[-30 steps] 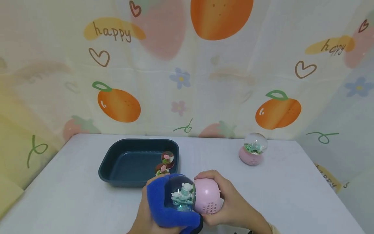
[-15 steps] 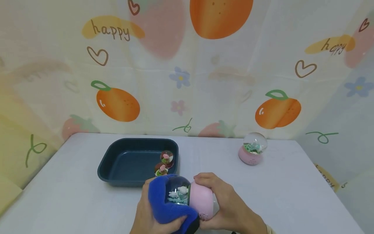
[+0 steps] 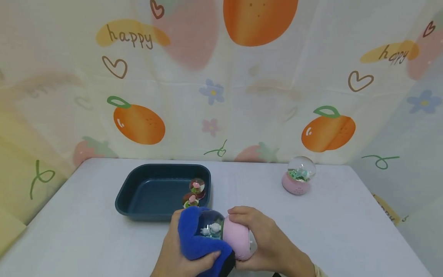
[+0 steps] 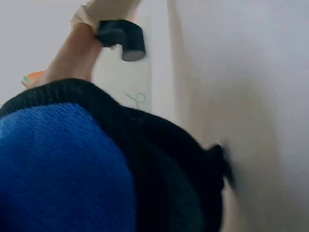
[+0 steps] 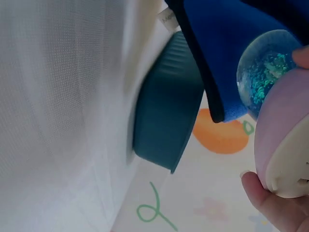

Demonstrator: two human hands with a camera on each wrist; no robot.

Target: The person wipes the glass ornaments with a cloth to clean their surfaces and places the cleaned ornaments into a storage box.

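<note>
A snow globe (image 3: 237, 236) with a pink base lies on its side between my hands, its glass dome to the left and white figures inside. My right hand (image 3: 268, 240) grips the pink base, fingers over the top and thumb below. With my left hand (image 3: 173, 250) I hold a blue cloth (image 3: 194, 246) with black edging round the dome. In the right wrist view the base's pale underside and green glitter in the dome (image 5: 263, 67) show. The blue cloth (image 4: 63, 169) fills much of the left wrist view, hiding my left fingers there.
A dark teal tray (image 3: 149, 192) stands behind my left hand, with two small globes (image 3: 197, 186) at its right end. Another pink-based snow globe (image 3: 298, 177) stands upright at the back right of the white table (image 3: 346, 219). A printed curtain (image 3: 256, 115) hangs behind.
The held snow globe has turned about its length, so the lettering on its base has rolled out of sight, and it has shifted slightly left. Both hands keep their grip.
</note>
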